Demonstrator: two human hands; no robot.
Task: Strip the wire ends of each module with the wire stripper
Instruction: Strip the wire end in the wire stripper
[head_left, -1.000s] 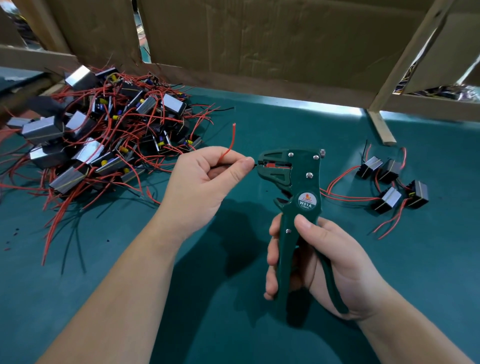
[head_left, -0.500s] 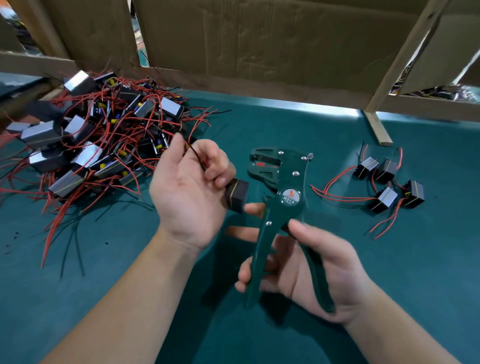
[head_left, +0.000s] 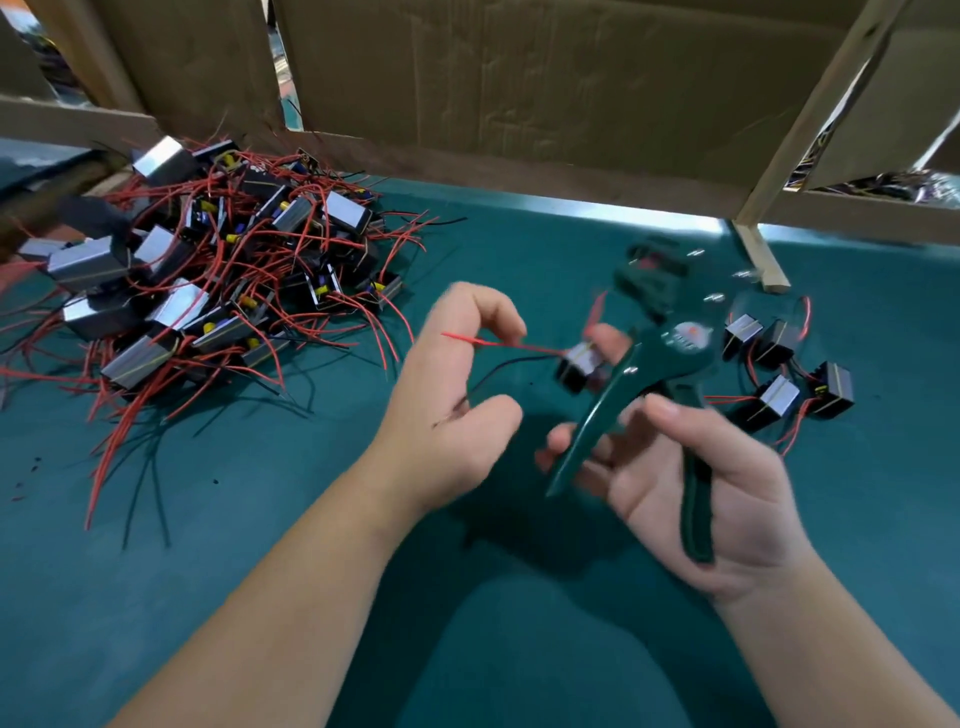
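Observation:
My right hand (head_left: 717, 483) grips the handles of the green wire stripper (head_left: 670, 338), whose jaws point up and away; it is motion-blurred. A small black module (head_left: 579, 364) is pinched between my right fingertips and the stripper's body. Its red wire (head_left: 498, 343) and black wire stretch left across my left hand (head_left: 447, 410), whose fingers are curled but apart and not clamped on them. A big pile of modules (head_left: 208, 270) with tangled red and black wires lies at the left.
A small group of modules (head_left: 779, 395) with red wires lies on the green table (head_left: 260, 545) just right of the stripper. Cardboard walls (head_left: 519, 78) close the back. A wooden strut (head_left: 761, 260) slants down onto the table at the back right.
The left hand first fed a wire into the stripper jaws, then pulled back with the module. Now the module sits at my right fingertips, and the left hand has opened.

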